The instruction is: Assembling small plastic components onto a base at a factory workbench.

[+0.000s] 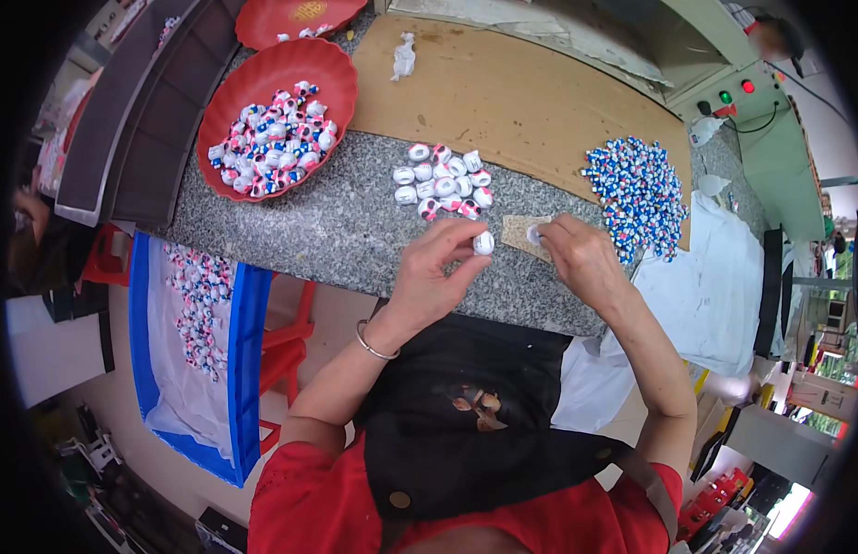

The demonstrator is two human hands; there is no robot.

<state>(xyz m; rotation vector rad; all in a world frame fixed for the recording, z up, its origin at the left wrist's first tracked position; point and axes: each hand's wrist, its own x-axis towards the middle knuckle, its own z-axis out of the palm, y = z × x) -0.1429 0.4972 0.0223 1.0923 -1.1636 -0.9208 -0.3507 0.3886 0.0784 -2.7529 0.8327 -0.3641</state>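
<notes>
My left hand pinches a small white rounded plastic piece with dark marks between thumb and fingertips. Close by on the right, my right hand is closed on another small whitish piece, mostly covered by the fingers. That piece is at a rough tan pad lying on the granite worktop. Just beyond my left hand sits a group of white rounded pieces, some with pink parts. To the right of my right hand is a heap of tiny blue, white and pink parts.
A red scalloped bowl of assembled figures stands at the left, with another red dish behind it. Dark trays and a blue lined crate are farther left. Cardboard covers the back; a green machine stands right.
</notes>
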